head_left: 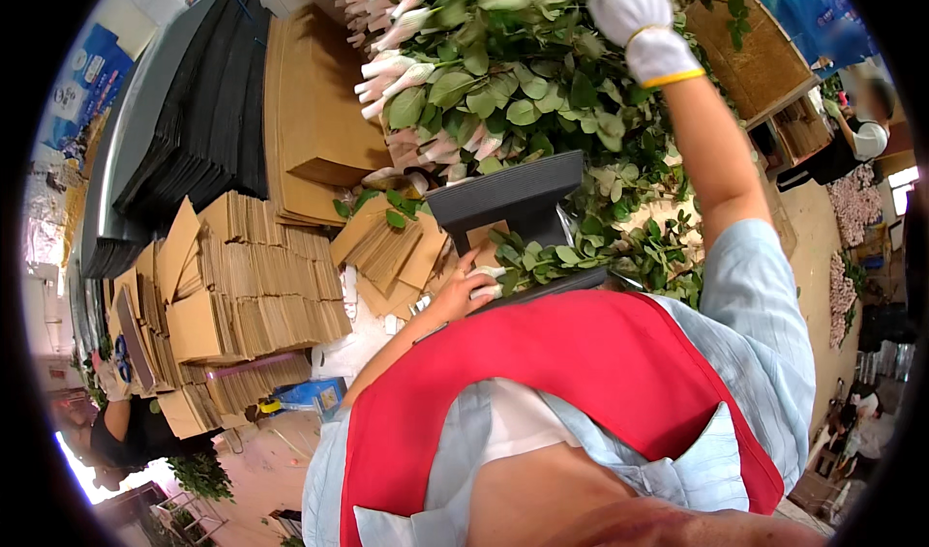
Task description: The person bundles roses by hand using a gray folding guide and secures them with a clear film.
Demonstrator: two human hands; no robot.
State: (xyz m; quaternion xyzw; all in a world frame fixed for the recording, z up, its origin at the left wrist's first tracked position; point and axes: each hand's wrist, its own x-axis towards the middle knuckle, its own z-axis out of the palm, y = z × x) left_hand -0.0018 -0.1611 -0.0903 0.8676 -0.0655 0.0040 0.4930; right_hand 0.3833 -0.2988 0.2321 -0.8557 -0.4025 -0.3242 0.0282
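Observation:
My right hand (629,10), in a white glove with a yellow cuff edge, reaches over a large heap of green leafy stems (523,83) at the top of the view. Its fingertips are cut off by the upper edge. Many stems in the heap end in pale pink-white sleeved flower heads (397,68), pointing left. My left hand (469,284), with white coverings on some fingers, is curled beside leafy stems (552,257) close to my body. These stems lie by a black corrugated sheet (508,194) folded upright. What the left fingers hold is hidden.
Stacks of brown cardboard (261,286) and black sheets (203,112) stand on the left. A small cardboard pile (382,252) lies near my left hand. A wooden-sided bin (750,49) is at the upper right. Other people work at the far left and right.

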